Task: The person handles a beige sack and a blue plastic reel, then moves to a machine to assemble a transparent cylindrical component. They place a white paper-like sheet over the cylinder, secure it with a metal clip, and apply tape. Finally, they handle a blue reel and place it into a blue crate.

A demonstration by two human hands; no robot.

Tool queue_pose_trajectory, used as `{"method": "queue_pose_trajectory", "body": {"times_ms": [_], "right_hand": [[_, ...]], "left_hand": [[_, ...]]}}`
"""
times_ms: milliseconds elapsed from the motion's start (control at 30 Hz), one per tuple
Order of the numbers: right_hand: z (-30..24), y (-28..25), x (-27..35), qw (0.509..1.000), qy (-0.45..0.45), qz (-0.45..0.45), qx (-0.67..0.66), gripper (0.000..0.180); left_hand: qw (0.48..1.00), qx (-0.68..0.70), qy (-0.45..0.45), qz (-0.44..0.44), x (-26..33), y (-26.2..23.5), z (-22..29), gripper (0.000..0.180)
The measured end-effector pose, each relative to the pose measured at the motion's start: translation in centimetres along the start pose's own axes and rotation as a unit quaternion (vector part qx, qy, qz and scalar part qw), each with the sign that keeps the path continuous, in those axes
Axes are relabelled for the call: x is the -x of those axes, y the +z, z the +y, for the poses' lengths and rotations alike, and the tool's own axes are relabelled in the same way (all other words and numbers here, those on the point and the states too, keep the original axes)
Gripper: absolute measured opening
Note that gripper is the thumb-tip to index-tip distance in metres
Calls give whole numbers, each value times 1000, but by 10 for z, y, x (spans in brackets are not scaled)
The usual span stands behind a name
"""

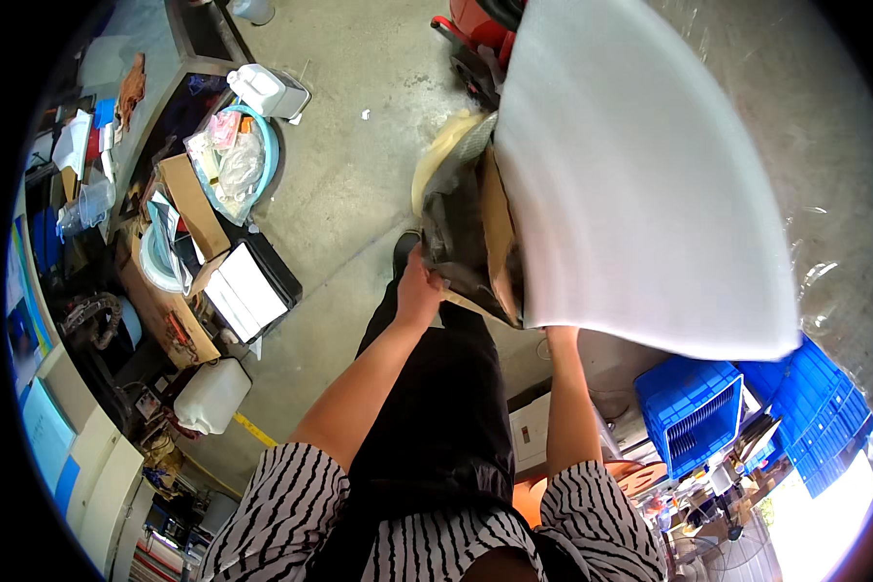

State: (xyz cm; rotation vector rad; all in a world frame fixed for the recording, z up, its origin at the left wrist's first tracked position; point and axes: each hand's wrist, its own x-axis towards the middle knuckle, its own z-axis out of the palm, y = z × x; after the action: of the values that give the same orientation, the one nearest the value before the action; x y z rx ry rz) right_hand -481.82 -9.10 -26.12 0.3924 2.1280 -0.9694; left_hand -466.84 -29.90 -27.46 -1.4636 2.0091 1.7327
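Mostly hidden, the right grip (563,337)

White black-striped sleeves (286,500), black trousers (436,398)

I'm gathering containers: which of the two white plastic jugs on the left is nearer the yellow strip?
The lower jug, close beside the yellow strip; the upper jug is by the filled light-blue basin, far from that strip.
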Motion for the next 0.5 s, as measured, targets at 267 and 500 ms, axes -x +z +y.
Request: {"method": "queue_pose_trajectory", "body": {"times_ms": [267, 500], "right_hand": [[46, -23, -5, 966, 101, -103, 212, 52], [42, -54, 45, 934, -197, 65, 292, 90]], "left_hand": [[958, -215, 192, 4, 1, 34, -47, 67], [959, -206, 196, -9, 8, 16, 5, 57]]}}
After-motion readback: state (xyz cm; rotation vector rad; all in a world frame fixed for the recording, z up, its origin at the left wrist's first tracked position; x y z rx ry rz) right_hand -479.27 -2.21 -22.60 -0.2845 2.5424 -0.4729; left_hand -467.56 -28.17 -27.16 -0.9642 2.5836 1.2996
